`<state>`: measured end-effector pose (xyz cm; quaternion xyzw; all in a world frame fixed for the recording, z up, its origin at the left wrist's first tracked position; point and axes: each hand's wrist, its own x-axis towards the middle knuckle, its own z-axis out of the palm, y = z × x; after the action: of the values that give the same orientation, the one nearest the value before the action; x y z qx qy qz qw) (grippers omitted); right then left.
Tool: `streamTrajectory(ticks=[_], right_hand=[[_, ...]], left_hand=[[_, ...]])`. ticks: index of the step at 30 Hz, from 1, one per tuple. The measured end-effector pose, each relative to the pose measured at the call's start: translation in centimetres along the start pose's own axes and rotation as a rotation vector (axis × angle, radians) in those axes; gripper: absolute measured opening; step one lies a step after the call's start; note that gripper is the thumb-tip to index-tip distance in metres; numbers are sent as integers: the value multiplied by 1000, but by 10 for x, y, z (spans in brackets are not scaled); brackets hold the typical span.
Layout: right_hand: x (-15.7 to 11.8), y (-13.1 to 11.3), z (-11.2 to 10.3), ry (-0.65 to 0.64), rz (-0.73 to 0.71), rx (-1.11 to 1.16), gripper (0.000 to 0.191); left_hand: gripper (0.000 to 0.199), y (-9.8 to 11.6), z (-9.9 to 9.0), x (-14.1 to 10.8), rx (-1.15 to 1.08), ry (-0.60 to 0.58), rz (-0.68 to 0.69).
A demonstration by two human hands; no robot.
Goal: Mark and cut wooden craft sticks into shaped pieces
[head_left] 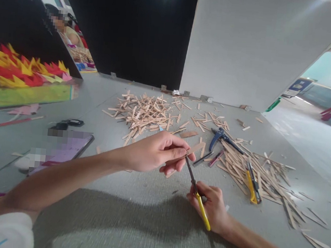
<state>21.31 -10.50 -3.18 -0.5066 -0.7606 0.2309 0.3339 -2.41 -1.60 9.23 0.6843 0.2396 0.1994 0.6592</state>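
My left hand (157, 152) pinches a flat wooden craft stick (197, 148) between thumb and fingers, its free end pointing up and right. Yellow-handled scissors (203, 213) are gripped in my right hand (215, 209). Their dark blades reach up to the stick beside my left fingertips; whether they touch it I cannot tell. Beyond my left hand lies a heap of short craft-stick pieces (146, 112). To the right of my hands is a loose pile of long craft sticks (237, 165), with a yellow utility knife (253, 183) on it.
A blue glue gun (218, 138), a dark pen (203, 159) and a purple pen (216, 158) lie past my right hand. At left are a purple notebook (67, 150), black keys (67, 124) and red-yellow folded paper (22, 69). Tall black (138, 33) and white panels (247, 46) stand behind. Another person sits far left.
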Motion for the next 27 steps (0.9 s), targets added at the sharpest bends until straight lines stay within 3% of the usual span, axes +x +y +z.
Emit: streamTrajectory(ticks=[12,27], right_hand=[[2,-2,-2,-29,2,20,47],[2,-4,-2,-31,62,109,34]], left_hand=[[23,-7,-7,5,-272,-194,-22],[22,-7,-5,5,-13,17,5]])
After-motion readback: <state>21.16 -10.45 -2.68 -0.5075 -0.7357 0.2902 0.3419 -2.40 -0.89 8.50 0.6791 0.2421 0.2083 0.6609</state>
